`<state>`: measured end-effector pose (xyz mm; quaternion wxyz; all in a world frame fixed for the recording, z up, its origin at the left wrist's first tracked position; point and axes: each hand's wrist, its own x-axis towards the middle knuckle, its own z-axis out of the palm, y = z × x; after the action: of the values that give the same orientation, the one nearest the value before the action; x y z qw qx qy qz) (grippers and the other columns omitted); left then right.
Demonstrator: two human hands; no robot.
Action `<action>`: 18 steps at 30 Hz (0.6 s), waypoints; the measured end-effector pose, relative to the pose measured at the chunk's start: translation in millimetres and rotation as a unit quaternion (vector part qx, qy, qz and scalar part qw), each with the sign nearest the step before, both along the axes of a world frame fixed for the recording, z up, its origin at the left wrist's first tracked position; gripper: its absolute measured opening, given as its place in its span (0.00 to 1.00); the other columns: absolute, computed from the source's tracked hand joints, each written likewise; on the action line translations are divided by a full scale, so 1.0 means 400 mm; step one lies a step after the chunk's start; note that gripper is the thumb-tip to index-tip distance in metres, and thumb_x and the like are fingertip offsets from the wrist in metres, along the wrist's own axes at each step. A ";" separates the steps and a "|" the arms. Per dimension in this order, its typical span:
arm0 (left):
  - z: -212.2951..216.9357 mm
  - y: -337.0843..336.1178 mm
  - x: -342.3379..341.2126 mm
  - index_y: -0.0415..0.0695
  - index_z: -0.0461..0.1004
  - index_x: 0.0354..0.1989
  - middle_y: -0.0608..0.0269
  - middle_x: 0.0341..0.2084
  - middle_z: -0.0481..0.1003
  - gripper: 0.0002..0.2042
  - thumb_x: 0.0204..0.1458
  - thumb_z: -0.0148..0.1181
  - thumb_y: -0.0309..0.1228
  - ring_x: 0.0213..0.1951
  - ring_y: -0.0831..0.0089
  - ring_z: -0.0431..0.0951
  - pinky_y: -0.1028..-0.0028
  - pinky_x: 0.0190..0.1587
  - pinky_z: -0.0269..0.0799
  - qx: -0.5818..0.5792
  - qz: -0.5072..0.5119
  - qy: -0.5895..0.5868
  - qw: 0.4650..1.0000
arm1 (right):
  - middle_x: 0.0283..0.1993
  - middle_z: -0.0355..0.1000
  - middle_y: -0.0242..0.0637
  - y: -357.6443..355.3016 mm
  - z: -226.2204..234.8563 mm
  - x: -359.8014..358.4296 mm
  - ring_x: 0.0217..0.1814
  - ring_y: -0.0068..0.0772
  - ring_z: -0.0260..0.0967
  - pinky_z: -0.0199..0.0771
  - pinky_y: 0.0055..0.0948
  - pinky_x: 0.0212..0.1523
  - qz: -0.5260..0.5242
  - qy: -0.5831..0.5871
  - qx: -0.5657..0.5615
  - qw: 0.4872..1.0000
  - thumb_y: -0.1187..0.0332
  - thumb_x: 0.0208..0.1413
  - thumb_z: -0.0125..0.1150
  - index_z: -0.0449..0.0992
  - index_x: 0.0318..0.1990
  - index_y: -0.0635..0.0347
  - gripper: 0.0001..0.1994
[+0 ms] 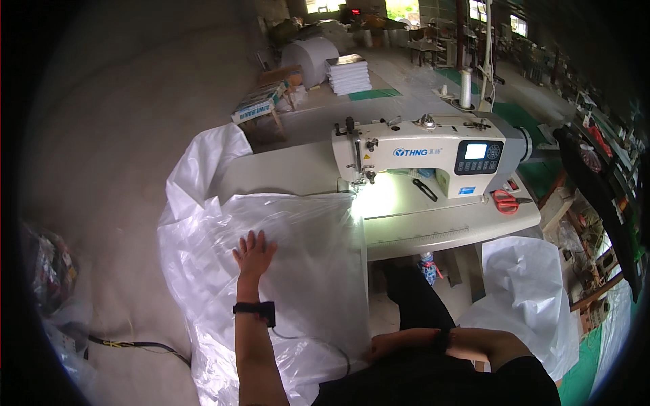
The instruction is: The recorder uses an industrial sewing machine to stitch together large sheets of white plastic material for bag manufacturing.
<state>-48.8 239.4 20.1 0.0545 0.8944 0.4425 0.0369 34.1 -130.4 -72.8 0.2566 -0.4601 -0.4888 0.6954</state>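
White, shiny plastic sheeting [308, 271] spreads over the left part of the sewing table [420, 240] and down towards us, its far right corner beside the needle. Our left hand [254, 257] lies on it palm down, fingers spread. Our right hand [404, 342] reaches towards its right edge; those fingers are hidden, so we cannot tell whether they pinch anything. To our left, a clear bag [51, 271] holds dark, coloured contents too blurred to name. At our right hangs a white sheet [531, 298]. Under the tabletop, a blue-patterned object [428, 268] is half hidden. Red-handled scissors [506, 201] and a black tool [425, 190] lie near the sewing machine [399, 143]; we see blue lettering along its pale arm, a yellow warning triangle and a lit screen [476, 150]. Glare washes out the spot by the needle. Farther off, a carton [261, 101] bears large pale-and-blue print; we cannot see inside. Beyond, we find white packs [350, 78] stacked beside a big white roll [313, 61], then bright windows [403, 9].
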 end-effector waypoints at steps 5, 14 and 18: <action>0.044 -0.087 -0.012 0.45 0.59 0.62 0.50 0.62 0.58 0.33 0.51 0.54 0.50 0.63 0.52 0.56 0.50 0.62 0.51 0.000 -0.059 -0.062 0.996 | 0.45 0.73 0.44 -0.039 0.089 0.019 0.45 0.39 0.71 0.70 0.32 0.45 0.073 -0.269 -0.090 0.956 0.51 0.48 0.62 0.72 0.48 0.69 0.28; 0.031 -0.514 0.052 0.38 0.73 0.43 0.52 0.37 0.77 0.17 0.50 0.58 0.38 0.40 0.54 0.76 0.62 0.42 0.71 -0.145 -0.109 -0.202 0.963 | 0.32 0.74 0.55 0.127 0.082 0.177 0.34 0.52 0.75 0.74 0.42 0.36 -0.523 -0.338 0.154 0.767 0.57 0.52 0.60 0.60 0.47 0.72 0.26; 0.033 -0.572 0.093 0.40 0.74 0.29 0.56 0.29 0.75 0.08 0.50 0.54 0.32 0.36 0.57 0.76 0.61 0.39 0.69 -0.015 -0.189 -0.202 0.961 | 0.31 0.72 0.60 0.145 0.084 0.174 0.32 0.59 0.72 0.72 0.47 0.36 -0.488 -0.429 0.166 0.742 0.65 0.55 0.52 0.62 0.43 0.70 0.16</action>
<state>-11.7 10.7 33.2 0.1617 0.9347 0.2457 0.1994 103.7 -72.5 -39.1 0.3964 -0.8353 -0.3638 0.1129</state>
